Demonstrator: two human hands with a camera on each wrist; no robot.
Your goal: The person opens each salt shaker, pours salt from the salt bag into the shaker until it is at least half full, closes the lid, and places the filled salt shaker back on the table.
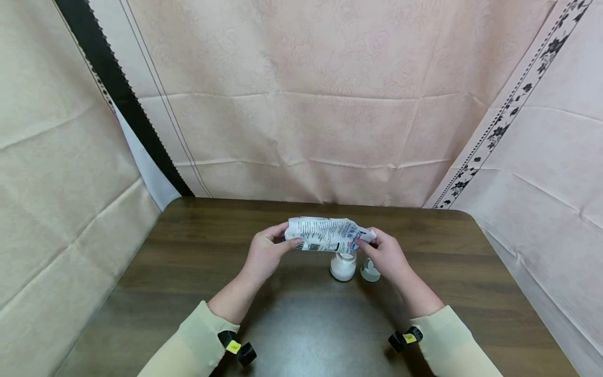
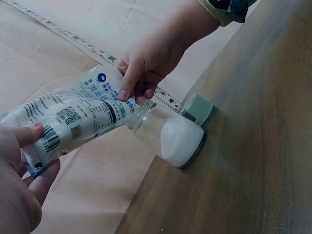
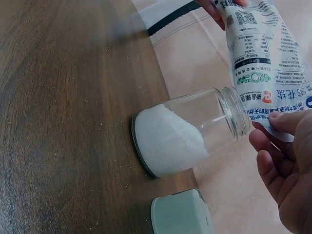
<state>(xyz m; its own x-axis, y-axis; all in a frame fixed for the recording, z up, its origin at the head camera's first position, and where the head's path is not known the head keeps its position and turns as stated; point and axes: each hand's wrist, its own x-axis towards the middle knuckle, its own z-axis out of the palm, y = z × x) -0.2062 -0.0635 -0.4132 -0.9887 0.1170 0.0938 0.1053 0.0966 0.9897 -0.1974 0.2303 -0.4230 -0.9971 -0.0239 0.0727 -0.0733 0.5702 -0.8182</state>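
A white printed salt bag (image 1: 322, 234) is held sideways above the table between both hands. My left hand (image 1: 264, 254) pinches the bag's left end, thumb over the printed face. At the other end my right hand (image 1: 386, 255) pinches the bag near its corner, close to the jar mouth. Below that end stands a clear glass jar (image 3: 214, 105), upright on the table. White salt (image 3: 168, 141) fills its lower part, heaped higher on one side. In the wrist views the bag's end reaches the jar's rim; whether salt is flowing cannot be seen.
A pale green lid (image 3: 180, 214) lies on the table beside the jar, under the right hand in the head view. Small white grains are scattered on the brown wooden table (image 1: 212, 293). Pale patterned cloth (image 1: 301, 131) hangs behind and at both sides.
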